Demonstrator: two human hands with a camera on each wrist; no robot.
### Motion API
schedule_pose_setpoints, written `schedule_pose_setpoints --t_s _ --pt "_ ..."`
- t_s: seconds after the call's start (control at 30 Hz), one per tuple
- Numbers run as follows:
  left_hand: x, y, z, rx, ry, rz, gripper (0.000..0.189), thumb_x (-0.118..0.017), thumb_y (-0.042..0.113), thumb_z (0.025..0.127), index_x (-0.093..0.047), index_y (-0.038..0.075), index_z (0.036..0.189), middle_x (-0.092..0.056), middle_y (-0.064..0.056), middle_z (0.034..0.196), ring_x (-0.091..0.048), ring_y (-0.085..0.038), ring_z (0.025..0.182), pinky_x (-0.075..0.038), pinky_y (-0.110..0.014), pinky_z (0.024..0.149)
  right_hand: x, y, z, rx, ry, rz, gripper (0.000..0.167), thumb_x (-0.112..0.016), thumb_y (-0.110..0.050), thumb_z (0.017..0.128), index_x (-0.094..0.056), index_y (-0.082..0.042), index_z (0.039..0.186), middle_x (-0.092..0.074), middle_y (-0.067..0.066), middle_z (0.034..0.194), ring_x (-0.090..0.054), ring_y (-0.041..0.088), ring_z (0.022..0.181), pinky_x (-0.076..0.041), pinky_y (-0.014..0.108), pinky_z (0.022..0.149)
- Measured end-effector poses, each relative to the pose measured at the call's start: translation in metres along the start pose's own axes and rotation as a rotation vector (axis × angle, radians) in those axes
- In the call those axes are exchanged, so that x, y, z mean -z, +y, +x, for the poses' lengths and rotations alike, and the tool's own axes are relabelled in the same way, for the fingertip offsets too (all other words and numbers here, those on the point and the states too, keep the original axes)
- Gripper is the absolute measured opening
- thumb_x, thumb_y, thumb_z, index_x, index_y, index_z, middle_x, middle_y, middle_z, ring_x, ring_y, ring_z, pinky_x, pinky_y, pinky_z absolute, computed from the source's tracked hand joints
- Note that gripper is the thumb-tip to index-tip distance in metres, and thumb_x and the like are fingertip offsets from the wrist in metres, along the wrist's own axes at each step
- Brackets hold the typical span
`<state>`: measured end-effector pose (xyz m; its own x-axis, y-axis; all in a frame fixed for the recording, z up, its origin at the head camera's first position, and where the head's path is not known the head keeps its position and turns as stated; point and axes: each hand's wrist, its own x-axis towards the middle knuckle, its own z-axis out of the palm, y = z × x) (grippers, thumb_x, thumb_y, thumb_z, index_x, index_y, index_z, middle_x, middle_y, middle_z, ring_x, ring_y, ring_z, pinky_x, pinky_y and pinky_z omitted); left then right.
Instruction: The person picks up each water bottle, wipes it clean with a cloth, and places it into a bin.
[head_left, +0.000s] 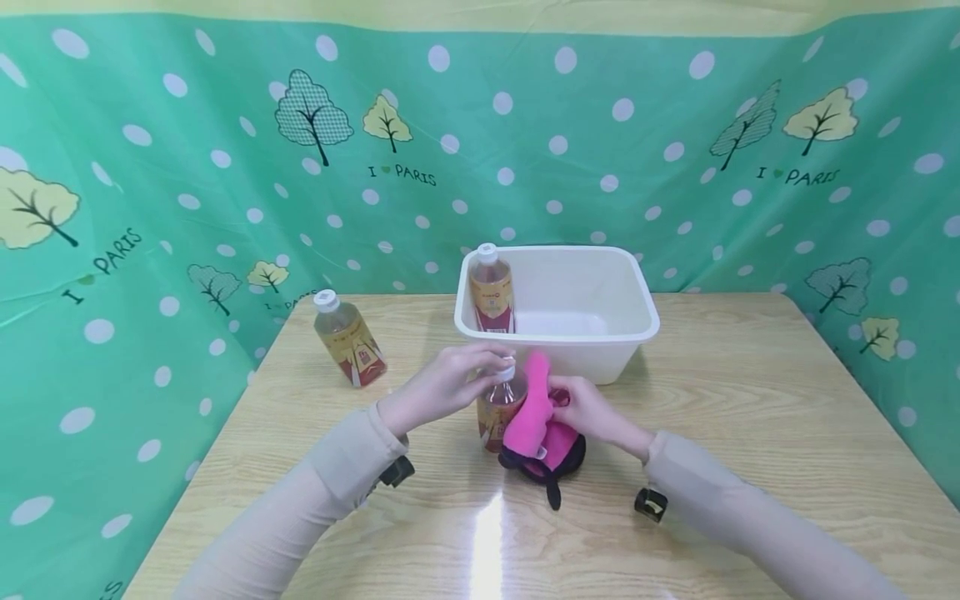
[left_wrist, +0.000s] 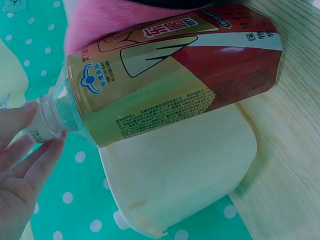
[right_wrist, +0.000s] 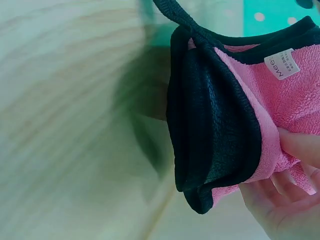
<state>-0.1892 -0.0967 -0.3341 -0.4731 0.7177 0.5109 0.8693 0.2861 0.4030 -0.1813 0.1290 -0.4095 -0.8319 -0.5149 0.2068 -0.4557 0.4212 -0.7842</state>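
Observation:
My left hand (head_left: 444,385) pinches the white cap of a bottle (head_left: 495,421) with a gold and red label, which stands in front of the white bin. The left wrist view shows thumb and fingertips at the neck of this bottle (left_wrist: 160,80). Between the thumb and fingers of my right hand (head_left: 591,407) is a folded pink towel (head_left: 527,427) with black edging, a hanging loop and a small white tag. This towel (right_wrist: 300,100) droops beside the bottle and overlaps its right side in the head view.
Behind both hands stands the white plastic bin (head_left: 577,357), with another bottle (head_left: 492,296) upright at its left end. A third bottle (head_left: 350,340) is at the back left of the wooden table (head_left: 720,375). A green dotted curtain (head_left: 525,167) hangs behind.

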Motion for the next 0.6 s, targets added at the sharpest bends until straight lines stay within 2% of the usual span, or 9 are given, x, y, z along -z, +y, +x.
schedule_pose_setpoints --t_s 0.43,0.6 --pt "0.0 0.0 0.001 0.011 -0.012 -0.012 0.018 -0.065 -0.001 0.076 -0.064 -0.002 0.094 -0.062 -0.016 0.103 -0.061 -0.019 0.092 -0.047 -0.012 0.079 0.013 -0.018 0.003 -0.02 -0.001 0.022 0.015 -0.058 0.011 0.072 -0.058 -0.001 0.081 -0.06 0.008 0.078 -0.057 0.017 0.073 -0.052 0.025 0.065" --pt "0.001 0.0 0.001 0.008 -0.011 -0.008 0.017 -0.065 -0.001 0.076 -0.064 -0.002 0.093 -0.062 -0.016 0.102 -0.061 -0.02 0.092 -0.047 -0.012 0.079 0.015 -0.02 0.003 -0.022 -0.004 0.037 0.014 -0.058 0.011 0.073 -0.058 0.0 0.083 -0.06 0.009 0.08 -0.059 0.02 0.076 -0.052 0.024 0.067"
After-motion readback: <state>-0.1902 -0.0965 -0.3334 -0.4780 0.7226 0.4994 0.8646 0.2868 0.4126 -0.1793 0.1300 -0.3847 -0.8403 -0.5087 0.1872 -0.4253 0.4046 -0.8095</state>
